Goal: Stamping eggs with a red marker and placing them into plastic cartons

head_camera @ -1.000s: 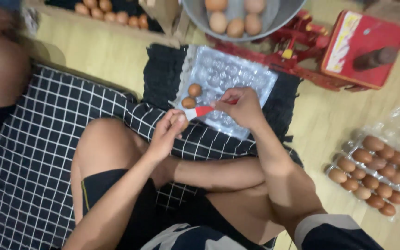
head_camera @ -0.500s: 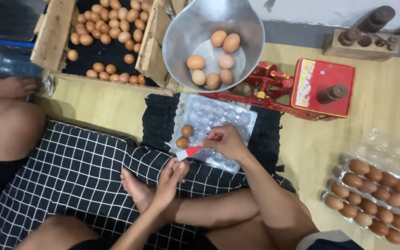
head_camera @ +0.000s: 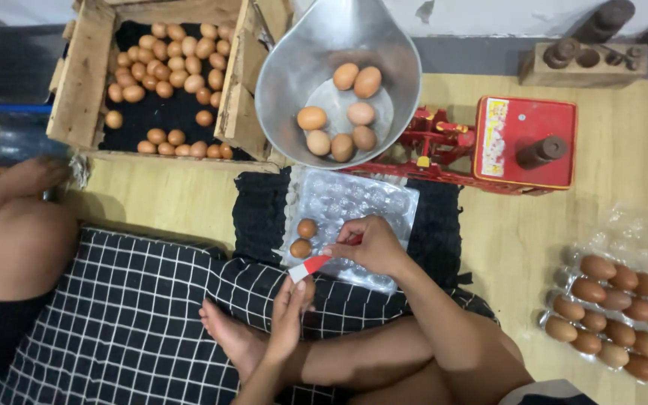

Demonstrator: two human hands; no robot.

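Observation:
My right hand (head_camera: 369, 247) rests over a clear plastic egg tray (head_camera: 354, 202) and pinches a small red-and-white tool (head_camera: 310, 268), whose white end points toward my left hand (head_camera: 288, 319). My left hand is raised just below that white end, fingers together, touching or nearly touching it. Two brown eggs (head_camera: 304, 238) sit in the tray's left cells. The tray lies on a black mat (head_camera: 260, 214).
A metal scale pan (head_camera: 286, 90) holding several eggs sits on a red balance scale (head_camera: 523, 142). A wooden crate (head_camera: 84, 82) of eggs stands at the back left. A filled clear egg tray (head_camera: 624, 315) lies right. Another person's knee (head_camera: 20, 247) is left. A checked blanket (head_camera: 114, 315) covers the floor.
The camera view has tilted up, so the crate and scale now show fully. My hands have stayed together at the tray's edge, with the red-and-white tool still in the right hand.

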